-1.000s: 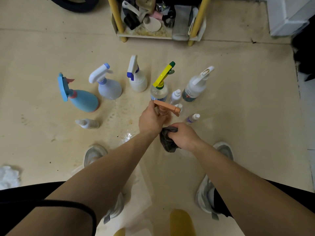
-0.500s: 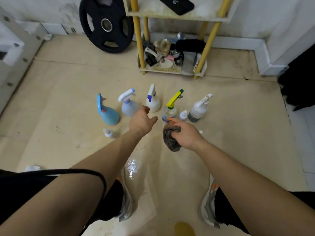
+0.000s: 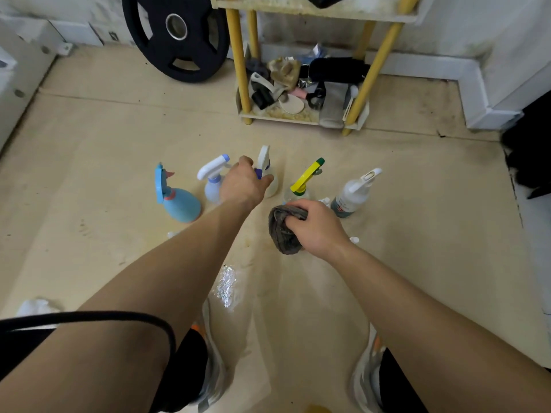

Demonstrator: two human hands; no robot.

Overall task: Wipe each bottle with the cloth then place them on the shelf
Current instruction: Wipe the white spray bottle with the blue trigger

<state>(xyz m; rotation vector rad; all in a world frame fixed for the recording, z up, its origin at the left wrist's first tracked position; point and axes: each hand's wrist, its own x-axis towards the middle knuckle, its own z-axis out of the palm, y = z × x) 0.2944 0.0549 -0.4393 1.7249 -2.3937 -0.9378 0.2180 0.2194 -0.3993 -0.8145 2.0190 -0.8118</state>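
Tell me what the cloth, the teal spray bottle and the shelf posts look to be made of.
Cloth: soft woven fabric, dull grey, bunched into folds in the right hand.
Teal spray bottle: probably plastic, smooth, opaque, moulded rounded body.
Shelf posts: yellow round rods with an even painted look; metal or plastic, cannot tell.

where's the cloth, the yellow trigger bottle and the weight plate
cloth [image 3: 281, 234], head view, on the bunched grey fabric below the right hand
yellow trigger bottle [image 3: 307, 175], head view, on its yellow trigger head
weight plate [image 3: 149, 40], head view, on its black face
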